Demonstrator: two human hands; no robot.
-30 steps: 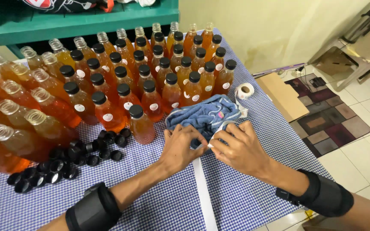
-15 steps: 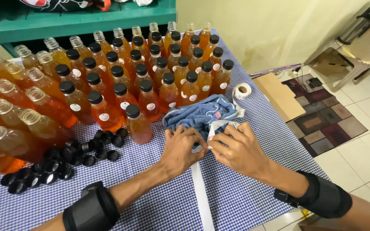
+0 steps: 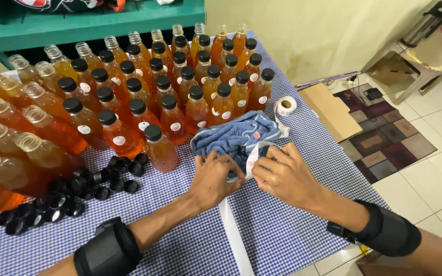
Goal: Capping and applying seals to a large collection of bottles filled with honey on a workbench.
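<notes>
I'm looking at a white sticker strip (image 3: 252,157) pinched up near the front middle of the table, right at the near edge of a crumpled blue towel (image 3: 236,135); the strip bends up between both hands and its long tail runs back twd me across the cloth, flat on the checks. My right hand (image 3: 287,176) has thumb + fingertips closed on the strip's upper part, knuckles up, touching the towel's edge. My left hand (image 3: 215,179) is curled w/ its fingertips pressed against the strip's left side and the towel's near fold; whether it really clamps the strip or just steadies it I can't tell from this angle (fingers hide the contact). Both wrists carry black bands. Just beyond the towel, a small roll of white labels (image 3: 285,106) stands on the table, its loose end trailing toward the towel. Left of the towel, a capped orange bottle (image 3: 159,148) stands closest, w/ rows of capped orange bottles (image 3: 200,82) behind it and uncapped ones (image 3: 16,133) further left. Loose black caps (image 3: 78,189) lie heaped on the blue-white checked tablecloth (image 3: 292,240) near my left forearm. Off the table's right edge, a flat cardboard box (image 3: 328,110) lies near a patterned mat (image 3: 384,140) on the tile floor
</notes>
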